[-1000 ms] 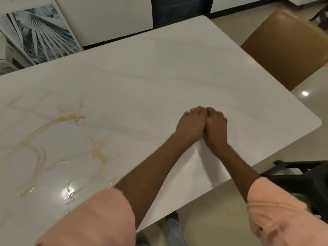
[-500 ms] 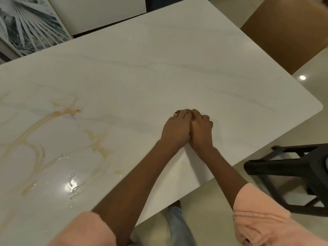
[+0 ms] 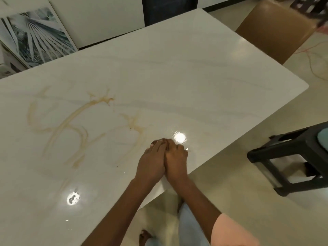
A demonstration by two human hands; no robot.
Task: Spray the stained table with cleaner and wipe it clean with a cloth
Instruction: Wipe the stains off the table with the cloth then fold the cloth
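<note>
Picture panel: a framed print (image 3: 38, 35) of pale palm fronds is seen leaning at the upper left of the frame, beyond the far edge of the table.
Table: a white marble-look table (image 3: 177, 71) fills most of the frame, its rounded corner reaching the right of centre; two bright light reflections are seen on its glossy top, one at lower left and one just beyond the hands.
Stains: brownish streaks (image 3: 76, 121) are spread in loops and splashes across the left and centre of the tabletop, the nearest smear lying just left of the hands.
Left hand: the left hand (image 3: 153, 161) is laid palm down on the tabletop near the front edge, a little right of centre, fingers extended and held together, its side pressed against the right hand; nothing is seen held in it.
Right hand: the right hand (image 3: 175, 160) is laid beside it, touching it, fingers curled slightly; whether anything is pinched under it cannot be told.
Sleeve: a pink sleeve (image 3: 232, 231) is seen on the right arm at the lower right.
Chair: a tan chair (image 3: 276, 27) is tucked at the table's far right side, upper right of the frame.
Stool: a black stool (image 3: 291, 157) is stood on the pale floor at the right edge, apart from the table.
</note>
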